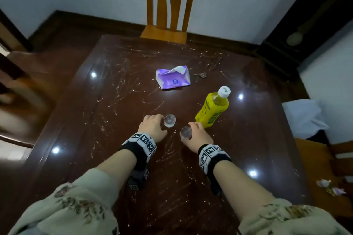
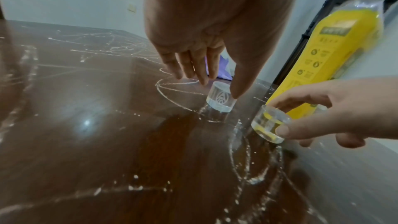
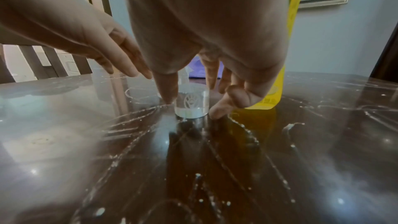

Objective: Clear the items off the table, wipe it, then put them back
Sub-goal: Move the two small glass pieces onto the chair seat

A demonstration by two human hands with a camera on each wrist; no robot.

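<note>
Two small clear glasses stand near the front of the dark, streak-marked table (image 1: 114, 120). My left hand (image 1: 162, 123) reaches down over the left glass (image 1: 169, 120). In the left wrist view its thumb touches the side of that glass (image 2: 216, 101), while the straight fingers (image 2: 202, 77) hang just past its far edge. My right hand (image 1: 191, 131) pinches the right glass (image 1: 185, 132) between thumb and curled fingers. The right wrist view shows this glass (image 3: 192, 103) with its base at the table top. A yellow drink bottle (image 1: 213, 109) stands just right of my right hand.
A purple tissue pack (image 1: 172, 80) and keys (image 1: 200, 75) lie farther back on the table. A wooden chair (image 1: 170, 5) stands at the far edge. Another chair at the right holds a white bag (image 1: 303, 118).
</note>
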